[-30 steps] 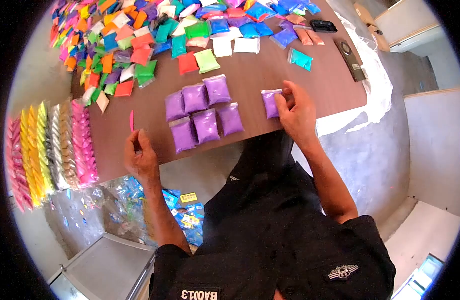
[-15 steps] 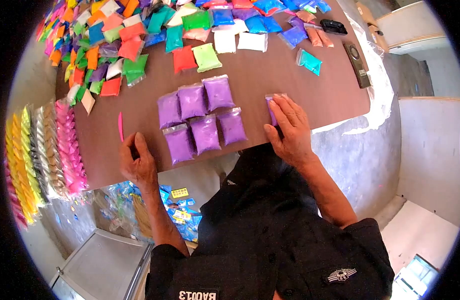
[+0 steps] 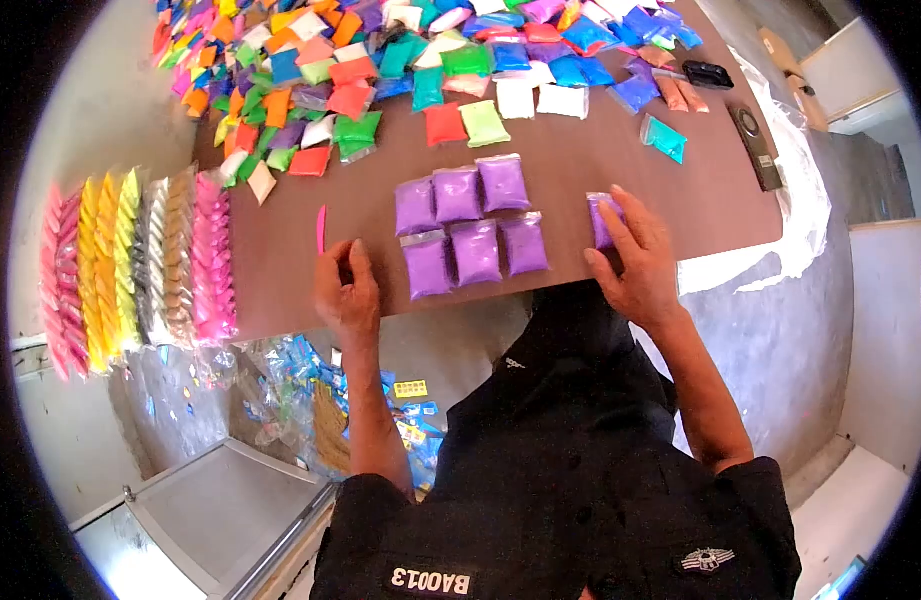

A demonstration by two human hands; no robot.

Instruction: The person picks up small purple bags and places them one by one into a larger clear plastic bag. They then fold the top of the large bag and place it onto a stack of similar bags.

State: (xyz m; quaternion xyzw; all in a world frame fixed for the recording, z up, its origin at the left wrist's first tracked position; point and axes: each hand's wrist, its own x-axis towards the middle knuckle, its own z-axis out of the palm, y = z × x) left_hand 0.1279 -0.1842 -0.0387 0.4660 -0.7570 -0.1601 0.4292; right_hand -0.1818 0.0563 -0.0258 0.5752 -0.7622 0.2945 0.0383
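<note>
My right hand [image 3: 637, 262] is at a small purple packet [image 3: 601, 226] lying on the brown table. Its fingers are stretched out over the packet's right side, with the thumb apart just below. To the left lie several more purple packets [image 3: 478, 252] in two rows, clear bags with zip tops. My left hand [image 3: 349, 292] rests by the table's front edge, its fingers loosely curled, with a gap at the thumb and nothing visible in it. Just beyond its fingertips lies a thin pink strip [image 3: 322, 230].
Packets of many colours [image 3: 351, 98] are heaped across the back. Strings of coloured packets [image 3: 181, 262] hang over the left edge. At the right are a teal packet [image 3: 665, 140], a dark oblong device [image 3: 757, 148] and a black object [image 3: 708, 74].
The whole view has shifted, so the table appears farther right. My right fingers have lifted or slid slightly, and more of the purple packet shows. The purple rows keep their arrangement.
</note>
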